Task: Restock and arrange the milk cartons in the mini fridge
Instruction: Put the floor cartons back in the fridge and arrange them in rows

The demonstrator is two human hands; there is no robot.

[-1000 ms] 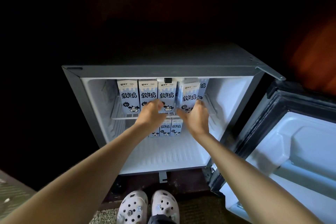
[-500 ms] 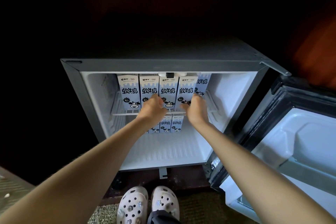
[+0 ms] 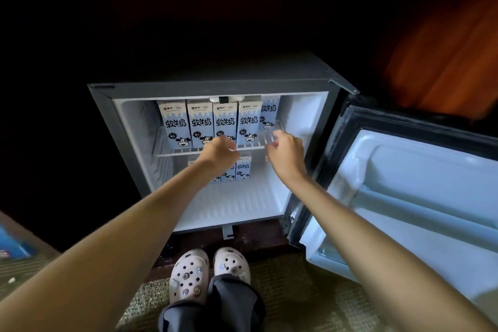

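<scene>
The mini fridge (image 3: 210, 87) stands open. Several blue-and-white milk cartons (image 3: 199, 123) stand upright in a row on its upper wire shelf (image 3: 172, 154), with one more carton (image 3: 269, 113) set behind the right end. Lower cartons (image 3: 243, 170) stand at the back of the fridge floor, partly hidden by my left wrist. My left hand (image 3: 219, 155) hovers at the shelf's front edge below the third carton, fingers loosely curled and holding nothing. Further right, my right hand (image 3: 287, 155) is beside the row, its fingers blurred, loose and empty.
The fridge door (image 3: 404, 183) swings out wide to the right, its white inner shelves facing up. My feet in pale clogs (image 3: 208, 272) stand on carpet in front of the fridge. A blue item (image 3: 10, 247) lies at the far left edge. The surroundings are dark.
Both hands have come off the fronts of the cartons. My right hand has moved right, away from the fourth carton, which now stands straight in the row.
</scene>
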